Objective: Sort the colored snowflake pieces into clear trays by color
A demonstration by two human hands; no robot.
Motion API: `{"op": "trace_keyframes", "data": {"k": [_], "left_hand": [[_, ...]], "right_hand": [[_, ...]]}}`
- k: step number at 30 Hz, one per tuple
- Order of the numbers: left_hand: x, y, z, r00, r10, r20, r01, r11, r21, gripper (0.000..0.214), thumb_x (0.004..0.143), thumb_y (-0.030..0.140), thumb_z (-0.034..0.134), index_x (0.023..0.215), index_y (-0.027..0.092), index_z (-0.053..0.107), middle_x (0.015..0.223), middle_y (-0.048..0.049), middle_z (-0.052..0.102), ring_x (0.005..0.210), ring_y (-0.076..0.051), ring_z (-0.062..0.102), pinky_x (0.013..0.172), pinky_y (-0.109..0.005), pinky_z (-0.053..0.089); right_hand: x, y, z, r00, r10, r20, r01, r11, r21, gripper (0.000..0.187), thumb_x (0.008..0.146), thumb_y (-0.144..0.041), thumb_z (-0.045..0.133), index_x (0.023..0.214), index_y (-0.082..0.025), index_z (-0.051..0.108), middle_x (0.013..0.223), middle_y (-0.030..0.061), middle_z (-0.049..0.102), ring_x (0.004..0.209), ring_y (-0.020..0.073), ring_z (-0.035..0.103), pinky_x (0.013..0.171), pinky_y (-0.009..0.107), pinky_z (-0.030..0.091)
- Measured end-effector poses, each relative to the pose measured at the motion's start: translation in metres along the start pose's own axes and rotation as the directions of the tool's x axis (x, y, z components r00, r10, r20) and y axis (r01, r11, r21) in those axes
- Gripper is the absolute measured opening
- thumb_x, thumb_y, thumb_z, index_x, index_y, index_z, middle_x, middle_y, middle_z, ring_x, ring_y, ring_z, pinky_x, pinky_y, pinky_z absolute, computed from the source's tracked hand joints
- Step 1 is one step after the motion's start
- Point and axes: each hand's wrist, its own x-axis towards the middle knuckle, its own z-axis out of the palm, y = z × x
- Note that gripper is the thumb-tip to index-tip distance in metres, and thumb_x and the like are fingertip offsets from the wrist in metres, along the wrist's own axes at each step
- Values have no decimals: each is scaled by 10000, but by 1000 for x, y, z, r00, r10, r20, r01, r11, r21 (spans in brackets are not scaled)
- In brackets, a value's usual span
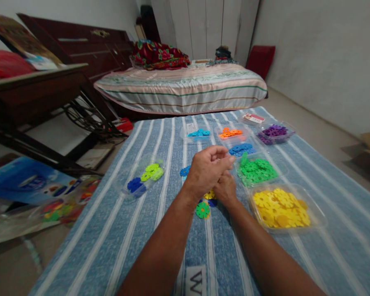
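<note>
My left hand point(207, 170) is raised over the middle of the cloth, its fingers curled in toward the right. Just below and partly behind it, my right hand point(226, 188) is closed, and the two overlap. Whatever the fingers hold is hidden. Beneath them lie snowflake-shaped plastic discs: a green disc point(202, 210), a yellow disc point(209, 195) and a dark blue disc point(212, 202). A blue disc point(185, 171) shows left of my left wrist. Right of my hands stand clear tubs of green discs point(257, 170) and yellow discs point(282, 207).
Farther back are tubs with light blue discs point(199, 133), orange discs point(230, 132), blue discs point(242, 149) and purple discs point(274, 131). Another clear tub point(121, 187) at left holds lime and dark blue discs. A bed point(181, 90) stands beyond the striped cloth point(135, 238).
</note>
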Motion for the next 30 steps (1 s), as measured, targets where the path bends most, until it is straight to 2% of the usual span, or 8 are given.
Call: {"op": "trace_keyframes", "data": {"k": [2,4,7,11,15,19,24,30], "left_hand": [[-2,-9,-6,1000,10,-18,-7,992,128,211,755,288,647,910,147,662,754,-12,677,704,-132,637,648,-244,507],[-11,-27,-16,999,-35,-13,38,947,320,113,771,257,607,804,164,660,719,2,659,694,-129,613,644,-242,480],[-28,-53,-30,990,-143,2,114,802,586,119,794,227,559,725,173,640,679,2,632,680,-138,588,641,-252,441],[-47,-69,-29,976,-206,67,64,569,820,114,822,239,550,801,187,649,821,-37,663,810,-183,617,732,-289,441],[-54,-68,-21,958,-278,77,51,427,903,179,844,289,565,982,211,648,1038,-78,654,988,-233,625,817,-320,456],[-57,-71,-22,953,-292,79,50,410,911,222,854,307,562,1043,215,633,1085,-82,640,1020,-231,623,846,-316,462],[-59,-77,-28,959,-276,70,61,438,897,182,855,275,553,1004,213,638,1074,-70,652,1029,-216,619,867,-304,455],[-66,-70,-38,955,-291,59,94,485,870,208,826,311,578,986,199,648,1039,-74,656,966,-225,626,817,-317,457]], "right_hand": [[0,-1,0,1000,14,5,-14,1000,0,226,894,-324,503,849,-223,699,818,42,660,838,206,573,736,304,392],[0,-1,0,999,36,-4,-36,999,-13,228,883,-313,503,798,-215,690,798,33,650,820,197,569,746,305,387],[0,0,3,999,43,-20,-43,999,6,191,846,-259,515,770,-211,684,826,28,663,838,191,569,797,313,384],[1,2,3,997,67,-26,-65,996,63,197,846,-262,510,763,-219,683,831,25,671,841,187,574,823,318,392],[0,3,3,997,68,-24,-66,993,100,200,848,-274,508,765,-222,682,840,25,673,857,190,582,849,325,402],[0,3,2,998,63,-15,-61,994,90,197,847,-278,511,759,-218,677,826,25,667,855,192,579,844,326,401],[0,2,2,998,64,-15,-63,996,60,185,838,-262,518,761,-218,680,836,25,670,849,190,574,834,325,398],[-1,2,2,998,60,-24,-58,995,79,192,844,-265,512,765,-226,682,845,23,676,868,193,578,855,332,402]]}}
